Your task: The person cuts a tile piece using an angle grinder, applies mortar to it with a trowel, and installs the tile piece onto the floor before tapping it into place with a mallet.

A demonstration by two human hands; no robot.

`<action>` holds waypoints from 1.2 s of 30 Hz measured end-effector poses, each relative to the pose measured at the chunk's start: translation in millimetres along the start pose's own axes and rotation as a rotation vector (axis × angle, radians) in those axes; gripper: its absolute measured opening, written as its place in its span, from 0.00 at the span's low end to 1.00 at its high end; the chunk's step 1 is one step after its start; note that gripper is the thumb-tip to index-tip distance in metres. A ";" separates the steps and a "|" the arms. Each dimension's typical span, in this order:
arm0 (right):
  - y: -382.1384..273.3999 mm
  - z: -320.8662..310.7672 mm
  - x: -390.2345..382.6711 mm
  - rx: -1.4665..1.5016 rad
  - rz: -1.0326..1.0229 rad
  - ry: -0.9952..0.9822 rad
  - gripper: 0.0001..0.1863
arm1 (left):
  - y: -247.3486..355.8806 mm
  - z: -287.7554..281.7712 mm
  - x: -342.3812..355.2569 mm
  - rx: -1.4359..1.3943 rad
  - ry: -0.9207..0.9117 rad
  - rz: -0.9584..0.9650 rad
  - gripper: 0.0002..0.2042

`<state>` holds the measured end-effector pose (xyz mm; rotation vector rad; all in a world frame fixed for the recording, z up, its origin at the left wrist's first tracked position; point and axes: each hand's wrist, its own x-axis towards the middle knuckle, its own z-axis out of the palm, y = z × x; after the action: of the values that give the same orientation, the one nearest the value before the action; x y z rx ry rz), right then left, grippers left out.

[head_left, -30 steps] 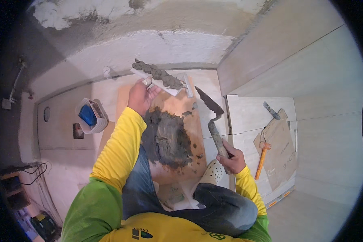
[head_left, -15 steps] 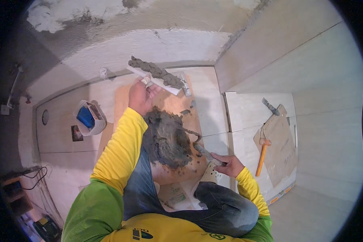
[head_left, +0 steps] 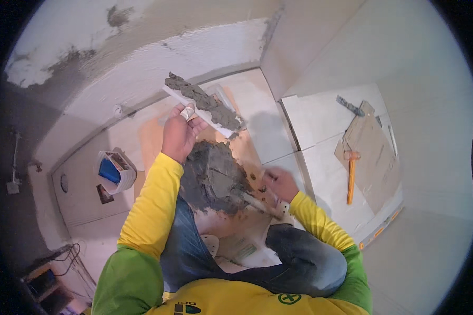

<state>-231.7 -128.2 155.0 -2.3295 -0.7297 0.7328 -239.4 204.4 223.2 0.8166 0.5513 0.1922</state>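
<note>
Shirt [head_left: 236, 302]: we are seeing an emblem and small lettering across its yellow chest;
Cardboard [head_left: 370, 157]: faint print is showing at its right, too faint for our reading; an orange-handled mallet [head_left: 350, 178] is lying across its left edge;
Left hand [head_left: 180, 137]: its fingers are pinching the near edge of a white strip [head_left: 222, 130], which is bearing a ridge of grey mortar [head_left: 202, 100] above the board's far part;
Board [head_left: 151, 137]: it is carrying a dark mortar mound [head_left: 210, 168] in the middle;
Trowel [head_left: 260, 203]: its handle is slanting from the mound toward the near right;
Right hand [head_left: 281, 184]: it is blurring just beside the handle; we cannot tell whether its fingers are spread, closed or touching;
Change: half a second ago we were seeing that hand gripping the handle; the left is still holding the loaded strip.
</note>
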 end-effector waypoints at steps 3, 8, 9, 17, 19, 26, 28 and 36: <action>-58.3 -51.8 8.7 0.244 -0.148 0.423 0.16 | -12.8 16.5 -7.7 0.027 -0.040 -0.015 0.09; -71.3 -72.5 18.4 0.277 -0.272 0.452 0.18 | -30.4 36.1 -12.2 0.120 -0.072 -0.014 0.08; -70.4 -70.3 19.2 0.283 -0.269 0.454 0.18 | -32.6 37.2 -12.8 0.114 -0.076 -0.023 0.08; -45.1 -52.1 17.9 0.408 -0.184 0.473 0.09 | -44.5 37.1 -9.1 0.114 -0.059 -0.040 0.09; -35.9 -51.5 6.0 0.446 -0.159 0.449 0.08 | -42.1 32.8 -3.2 0.139 0.008 -0.023 0.09; -32.1 -37.5 11.2 0.513 -0.041 0.442 0.11 | -41.3 24.0 17.9 0.147 0.064 -0.010 0.11; -40.0 -43.9 29.3 0.463 -0.026 0.492 0.12 | -42.9 29.0 14.2 0.187 0.047 -0.017 0.12; -22.5 -44.4 34.5 0.204 -0.141 0.344 0.12 | -60.0 35.1 2.8 0.235 -0.014 -0.080 0.11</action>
<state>-186.4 -106.9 188.9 -2.1183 -0.6235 0.3145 -220.9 142.4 197.4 1.0212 0.5996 0.0477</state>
